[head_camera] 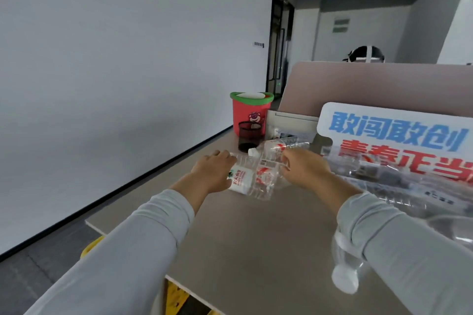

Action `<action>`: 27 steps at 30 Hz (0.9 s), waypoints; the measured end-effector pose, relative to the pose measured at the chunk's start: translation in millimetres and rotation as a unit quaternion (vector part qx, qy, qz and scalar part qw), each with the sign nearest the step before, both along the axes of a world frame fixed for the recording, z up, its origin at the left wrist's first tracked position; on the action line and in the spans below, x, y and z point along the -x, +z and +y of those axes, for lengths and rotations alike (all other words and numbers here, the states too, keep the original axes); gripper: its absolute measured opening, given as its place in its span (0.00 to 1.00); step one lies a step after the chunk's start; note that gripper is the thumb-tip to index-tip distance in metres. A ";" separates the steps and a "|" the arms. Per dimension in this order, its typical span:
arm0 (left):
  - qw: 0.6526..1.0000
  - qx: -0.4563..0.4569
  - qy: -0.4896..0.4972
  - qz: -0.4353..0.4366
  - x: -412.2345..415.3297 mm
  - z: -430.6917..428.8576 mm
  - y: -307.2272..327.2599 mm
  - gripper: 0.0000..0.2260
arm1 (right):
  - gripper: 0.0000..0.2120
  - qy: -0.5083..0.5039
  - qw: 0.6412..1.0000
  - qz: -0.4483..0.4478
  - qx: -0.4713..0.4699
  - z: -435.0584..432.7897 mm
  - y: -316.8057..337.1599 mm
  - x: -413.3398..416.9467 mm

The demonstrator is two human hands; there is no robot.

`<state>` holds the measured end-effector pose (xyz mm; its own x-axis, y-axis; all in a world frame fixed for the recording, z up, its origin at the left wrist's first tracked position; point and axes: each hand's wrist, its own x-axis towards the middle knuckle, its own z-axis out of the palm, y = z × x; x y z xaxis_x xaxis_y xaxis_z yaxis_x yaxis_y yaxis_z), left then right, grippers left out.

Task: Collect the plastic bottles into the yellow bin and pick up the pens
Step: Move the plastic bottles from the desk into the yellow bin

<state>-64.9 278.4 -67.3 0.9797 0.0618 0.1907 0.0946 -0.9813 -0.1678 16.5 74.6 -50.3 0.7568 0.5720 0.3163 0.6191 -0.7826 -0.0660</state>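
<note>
Several clear plastic bottles lie in a cluster in the middle of the grey table (pixel 256 233). My left hand (pixel 215 172) presses against the left side of a white-labelled bottle (pixel 242 180). My right hand (pixel 304 169) grips a bottle with a red and white label (pixel 266 178) from the right. Another bottle with a white cap (pixel 276 147) lies just behind them. A further clear bottle (pixel 345 268) lies under my right forearm at the near right. The yellow bin (pixel 176 294) shows below the table's near edge, mostly hidden by my left sleeve. No pens are visible.
A dark red mesh pen cup (pixel 250 135) stands behind the bottles, with a red bin with a green rim (pixel 249 112) behind it. A white sign with blue and red characters (pixel 394 135) and crumpled clear plastic (pixel 399 186) fill the right. A beige partition (pixel 371 84) closes the back; another person's head shows behind it.
</note>
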 end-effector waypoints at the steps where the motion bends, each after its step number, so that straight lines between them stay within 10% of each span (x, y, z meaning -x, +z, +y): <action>1: 1.000 -0.003 -0.009 0.027 -3.9 -4.4 -2.8 0.30 | 0.06 -0.004 1.000 0.006 -0.003 -8.3 -2.4 0.8; 6: 0.993 0.003 0.010 0.119 -19.1 -19.5 -19.4 0.36 | 0.08 -0.011 0.999 0.028 -0.029 -41.5 -9.9 6.4; 20: 0.995 0.057 -0.084 0.019 -15.5 -64.8 -19.4 0.36 | 0.14 -0.028 0.994 0.106 -0.031 -138.6 -13.0 18.3; 27: 0.992 0.064 -0.084 -0.064 -22.6 -99.4 5.9 0.36 | 0.27 0.014 0.990 0.082 0.111 -162.3 -13.8 37.0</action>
